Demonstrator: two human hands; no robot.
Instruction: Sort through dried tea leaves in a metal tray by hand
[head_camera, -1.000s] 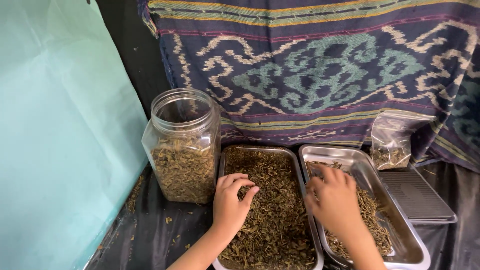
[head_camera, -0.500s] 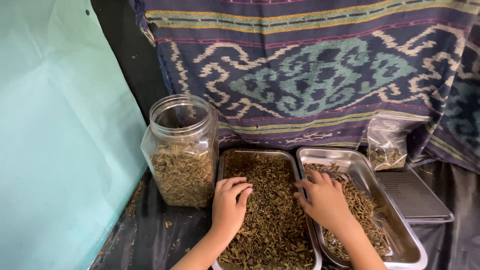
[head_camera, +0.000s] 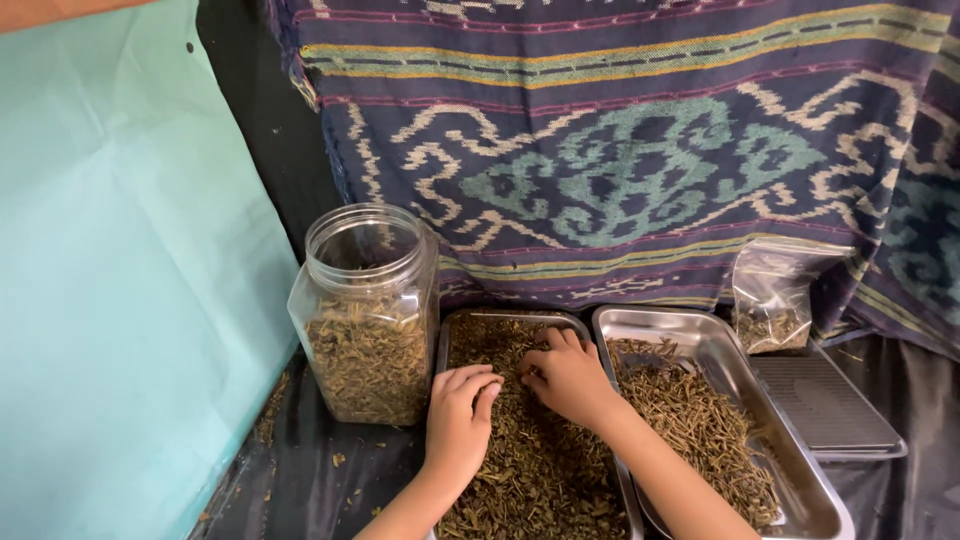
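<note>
Flanking both loosely curled hands (head_camera: 515, 400) in the left tray (head_camera: 445, 335): jar (head_camera: 368, 315), right tray (head_camera: 745, 345).

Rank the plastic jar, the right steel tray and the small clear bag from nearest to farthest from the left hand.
1. Plastic jar, just left of the left hand.
2. Right steel tray, to its right.
3. Small clear bag, far right, against the cloth.

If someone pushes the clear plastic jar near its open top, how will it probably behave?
The clear plastic jar is tall and lidless, so a high push might tip it and spill. Its dried leaves fill about half, probably keeping it light yet bottom-weighted.
</note>
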